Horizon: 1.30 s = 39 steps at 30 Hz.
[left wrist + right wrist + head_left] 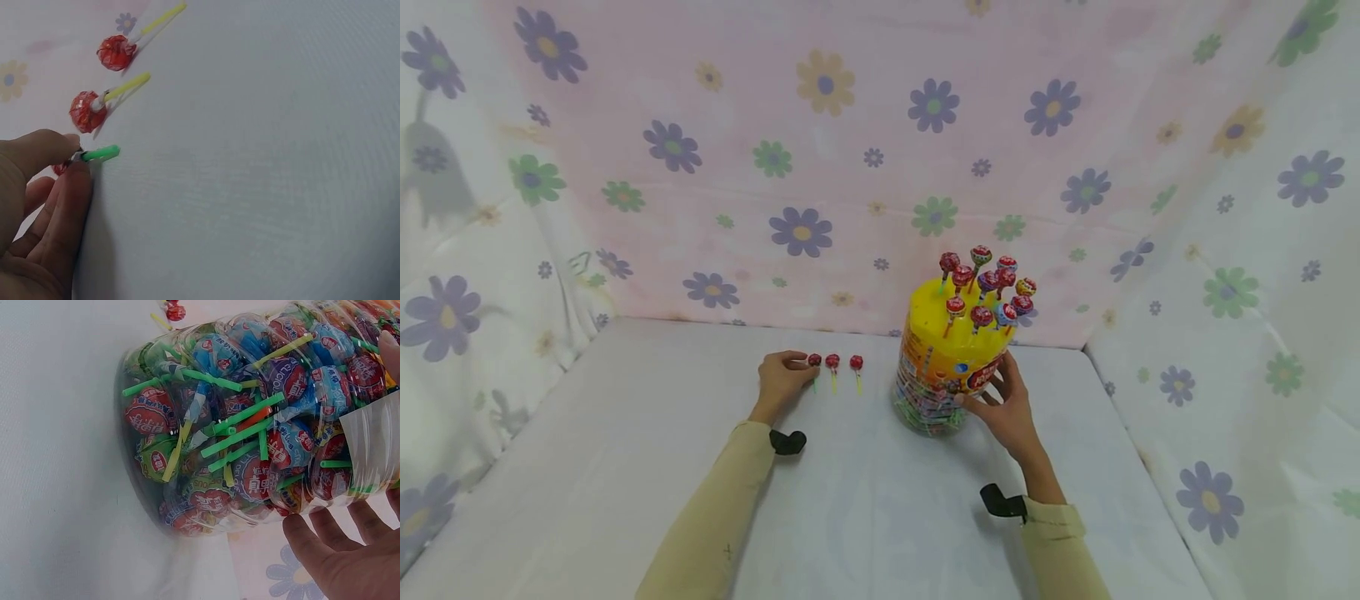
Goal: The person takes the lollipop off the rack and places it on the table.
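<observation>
My left hand [782, 385] pinches a red-wrapped lollipop with a green stick [103, 152] between thumb and finger, low at the white tabletop; its head is mostly hidden by the fingers in the left wrist view. To its right lie two red lollipops with yellow sticks, a nearer one [832, 362] and a farther one [857, 363]. With thumb and spread fingers, my right hand [1011, 412] holds the side of a clear plastic jar [250, 437] full of wrapped lollipops. Several lollipops [981, 317] stand in the jar's yellow top [931, 312].
A flowered cloth [827, 175] forms the back wall, with similar cloth at both sides. White cloth [850, 483] covers the table. The tall jar stands right of centre, near the back wall. A black wrist mount [787, 442] sits on the left wrist, another [1002, 502] on the right.
</observation>
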{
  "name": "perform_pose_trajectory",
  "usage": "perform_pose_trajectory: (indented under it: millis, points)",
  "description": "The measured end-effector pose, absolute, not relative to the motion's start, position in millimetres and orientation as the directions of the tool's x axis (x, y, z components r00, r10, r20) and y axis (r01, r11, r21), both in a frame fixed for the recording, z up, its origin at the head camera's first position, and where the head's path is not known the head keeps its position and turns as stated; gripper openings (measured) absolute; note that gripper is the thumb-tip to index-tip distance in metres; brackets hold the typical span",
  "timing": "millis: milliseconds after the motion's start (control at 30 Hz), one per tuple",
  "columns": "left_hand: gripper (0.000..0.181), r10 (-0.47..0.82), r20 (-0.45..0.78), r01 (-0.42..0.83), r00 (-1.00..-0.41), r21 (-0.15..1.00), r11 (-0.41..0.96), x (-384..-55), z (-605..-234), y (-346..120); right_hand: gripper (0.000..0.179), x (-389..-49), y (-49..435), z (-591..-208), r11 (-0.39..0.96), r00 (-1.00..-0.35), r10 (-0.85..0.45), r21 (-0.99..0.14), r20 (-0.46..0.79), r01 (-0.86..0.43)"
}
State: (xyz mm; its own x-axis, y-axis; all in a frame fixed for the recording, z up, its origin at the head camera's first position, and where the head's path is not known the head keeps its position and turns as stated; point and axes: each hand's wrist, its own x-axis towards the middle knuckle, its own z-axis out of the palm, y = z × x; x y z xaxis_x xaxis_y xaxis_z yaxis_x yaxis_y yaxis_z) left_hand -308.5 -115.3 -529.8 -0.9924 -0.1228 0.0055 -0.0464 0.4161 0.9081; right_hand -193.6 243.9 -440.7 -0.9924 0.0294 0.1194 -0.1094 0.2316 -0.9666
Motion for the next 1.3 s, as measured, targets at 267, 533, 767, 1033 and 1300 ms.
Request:
perform_pose_trajectory:
  millis: [267,533,767,1033,1300]
  points:
    - [0.04,-0.049,-0.039,-0.053,-0.998,0.936,0.347,-306.5,-530.9,-126.5,0.096,-193.8,244.2,-441.3,0.225,-0.992,0.026,-0.968,0.122,-0.113]
    - [0.045,0.08,-0.031,-0.014,-0.996,0.978,0.209,-297.8,-526.2,-125.6,0.097,-193.4,244.4,-442.3,0.235,-0.993,0.034,-0.967,0.109,-0.098]
    - [0.044,0.197,0.139,0.161,-0.971,0.982,0.101,-291.8,-496.4,-107.8,0.097,-193.1,243.2,-440.7,0.243,-0.993,0.037,-0.965,0.11,-0.098]
    - [0.03,0.211,0.373,0.402,-0.904,0.908,0.117,-275.4,-449.1,-76.6,0.097,-192.2,243.4,-440.5,0.231,-0.993,0.032,-0.967,0.114,-0.104]
    - [0.035,0.236,0.464,0.469,-0.854,0.882,-0.037,-257.5,-405.0,-45.1,0.098,-193.8,243.9,-441.6,0.234,-0.994,0.037,-0.968,0.105,-0.094]
